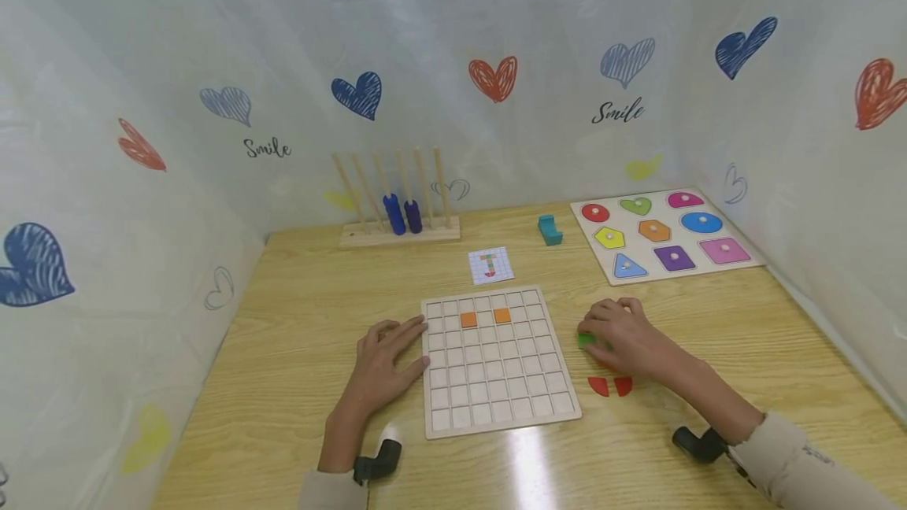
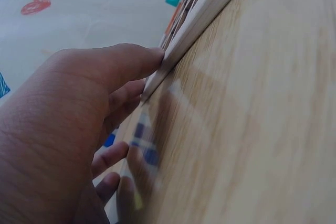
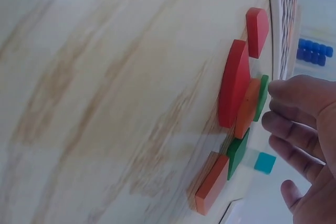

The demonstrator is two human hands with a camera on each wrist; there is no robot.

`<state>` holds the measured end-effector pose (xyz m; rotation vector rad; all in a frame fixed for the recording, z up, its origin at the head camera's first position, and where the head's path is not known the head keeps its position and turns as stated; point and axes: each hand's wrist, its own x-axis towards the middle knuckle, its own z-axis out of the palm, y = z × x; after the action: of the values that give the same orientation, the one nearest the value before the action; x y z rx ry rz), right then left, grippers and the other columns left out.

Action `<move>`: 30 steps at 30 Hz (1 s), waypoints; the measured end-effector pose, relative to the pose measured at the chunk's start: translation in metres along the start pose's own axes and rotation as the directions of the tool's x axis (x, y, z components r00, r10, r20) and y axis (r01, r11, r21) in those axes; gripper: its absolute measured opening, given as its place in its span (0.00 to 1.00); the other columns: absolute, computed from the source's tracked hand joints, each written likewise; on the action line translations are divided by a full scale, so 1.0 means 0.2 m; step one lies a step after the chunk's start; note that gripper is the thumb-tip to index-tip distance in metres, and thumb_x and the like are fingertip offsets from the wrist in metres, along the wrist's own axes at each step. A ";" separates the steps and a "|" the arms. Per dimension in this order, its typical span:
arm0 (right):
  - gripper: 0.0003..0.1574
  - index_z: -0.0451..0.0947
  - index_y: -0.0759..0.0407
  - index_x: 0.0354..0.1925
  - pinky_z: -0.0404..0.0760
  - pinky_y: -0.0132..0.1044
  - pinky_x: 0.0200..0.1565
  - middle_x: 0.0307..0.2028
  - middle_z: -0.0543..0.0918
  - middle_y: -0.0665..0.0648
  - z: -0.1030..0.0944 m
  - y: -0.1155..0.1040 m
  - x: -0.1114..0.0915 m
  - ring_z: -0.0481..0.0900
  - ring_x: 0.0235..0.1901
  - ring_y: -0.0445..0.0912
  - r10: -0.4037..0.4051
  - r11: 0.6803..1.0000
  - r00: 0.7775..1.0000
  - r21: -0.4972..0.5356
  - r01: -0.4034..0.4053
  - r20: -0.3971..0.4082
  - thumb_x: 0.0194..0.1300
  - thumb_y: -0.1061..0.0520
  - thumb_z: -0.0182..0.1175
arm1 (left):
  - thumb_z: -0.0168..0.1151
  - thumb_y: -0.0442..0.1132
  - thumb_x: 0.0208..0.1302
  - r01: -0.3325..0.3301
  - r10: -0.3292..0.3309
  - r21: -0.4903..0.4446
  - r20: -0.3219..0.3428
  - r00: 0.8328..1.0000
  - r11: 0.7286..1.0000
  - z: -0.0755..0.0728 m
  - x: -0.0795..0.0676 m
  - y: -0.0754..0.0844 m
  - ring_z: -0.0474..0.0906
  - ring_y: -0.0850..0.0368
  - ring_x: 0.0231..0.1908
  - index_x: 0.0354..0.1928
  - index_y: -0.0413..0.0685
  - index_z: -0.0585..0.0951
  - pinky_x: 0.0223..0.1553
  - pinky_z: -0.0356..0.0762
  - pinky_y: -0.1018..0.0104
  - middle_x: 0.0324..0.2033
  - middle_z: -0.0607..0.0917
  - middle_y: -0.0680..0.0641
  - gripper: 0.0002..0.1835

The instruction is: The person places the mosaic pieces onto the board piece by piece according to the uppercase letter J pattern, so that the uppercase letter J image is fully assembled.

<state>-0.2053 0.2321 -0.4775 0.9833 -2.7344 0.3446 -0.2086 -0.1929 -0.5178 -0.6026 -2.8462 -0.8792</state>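
Observation:
A pale wooden grid board [image 1: 496, 372] lies in the middle of the table, with two orange squares [image 1: 468, 319] in its upper rows. At its left edge my left hand [image 1: 383, 364] rests with fingers extended; the thumb tip touches the board's side in the left wrist view. To the right of the board, my right hand [image 1: 623, 337] hovers over loose flat pieces, fingers loosely bent. In the right wrist view its thumb tip is right by a green piece [image 3: 262, 98], beside an orange piece [image 3: 247, 109] and a red piece [image 3: 234, 85]. Two red quarter-rounds [image 1: 598, 386] lie nearer me.
Behind the board lies a small card [image 1: 490, 265] showing a coloured J on a grid. Farther back stand a peg rack [image 1: 439, 234] with blue beads and a teal block [image 1: 549, 230]. A shape puzzle board [image 1: 602, 262] lies back right. Hanging sheets [image 1: 439, 22] surround the table.

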 end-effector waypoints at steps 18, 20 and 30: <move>0.13 0.86 0.56 0.40 0.63 0.56 0.48 0.39 0.82 0.51 0.02 0.02 -0.01 0.76 0.45 0.50 -0.003 1.000 1.000 0.028 0.003 -0.015 0.54 0.59 0.74 | 0.65 0.52 0.65 -0.031 0.031 0.003 -0.033 0.999 1.000 0.01 0.01 -0.01 0.62 0.46 0.66 0.69 0.57 0.75 0.62 0.52 0.40 0.69 0.73 0.57 0.31; 0.13 0.86 0.56 0.40 0.63 0.56 0.48 0.39 0.82 0.51 0.02 0.02 -0.01 0.76 0.45 0.50 0.004 1.000 1.000 0.027 -0.004 -0.005 0.54 0.59 0.74 | 0.65 0.52 0.65 -0.029 0.029 0.005 -0.032 0.999 1.000 0.01 0.01 -0.01 0.62 0.46 0.66 0.69 0.57 0.75 0.62 0.52 0.40 0.69 0.73 0.57 0.31; 0.13 0.86 0.55 0.40 0.63 0.56 0.51 0.40 0.82 0.51 -0.01 0.01 0.02 0.76 0.47 0.51 0.061 0.997 0.997 0.045 -0.063 0.039 0.55 0.57 0.74 | 0.65 0.53 0.64 -0.009 0.009 -0.002 -0.016 1.000 1.000 0.01 0.00 -0.01 0.62 0.46 0.66 0.69 0.58 0.75 0.63 0.51 0.40 0.69 0.72 0.58 0.31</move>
<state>-0.2092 0.2320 -0.4750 0.9265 -2.8077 0.4053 -0.2090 -0.1933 -0.5196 -0.6051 -2.8272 -0.8813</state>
